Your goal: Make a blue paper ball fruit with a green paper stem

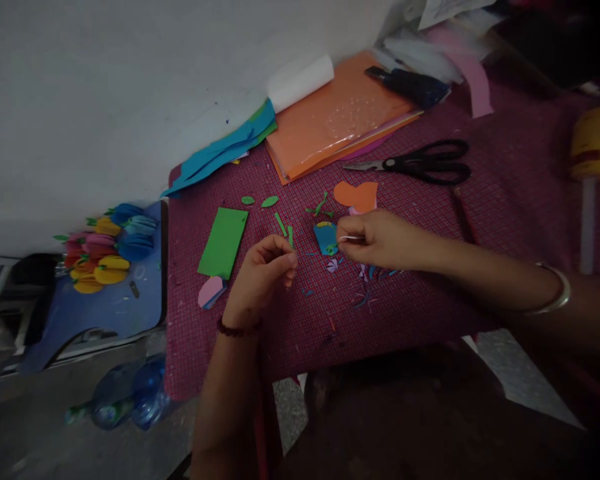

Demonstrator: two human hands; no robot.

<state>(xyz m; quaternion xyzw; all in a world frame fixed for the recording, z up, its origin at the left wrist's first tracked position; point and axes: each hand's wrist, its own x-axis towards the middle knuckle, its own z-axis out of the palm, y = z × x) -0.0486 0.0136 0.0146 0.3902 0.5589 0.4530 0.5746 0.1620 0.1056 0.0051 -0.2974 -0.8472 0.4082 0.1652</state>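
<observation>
Over the cloth-covered table, my left hand (267, 270) is closed, thumb against curled fingers; what they pinch, if anything, is too small to make out. Across from it, my right hand (380, 239) pinches a thin white strand (353, 237). Just left of those fingers lies a small blue paper piece (324, 239) with yellow and green bits on it. An orange paper cutout (357, 195) rests beyond the right hand. Beside the left hand are a green paper rectangle (223, 241), a pink cutout (210, 291) and two green leaf shapes (269, 201).
Black-handled scissors (425, 162) lie behind my right hand. Orange sheets (330, 120) and blue paper (225, 147) are stacked by the wall. A yellow-handled tool (595, 143) is at far right. Colourful paper fruits (113, 263) sit on a blue surface (130, 310) at left.
</observation>
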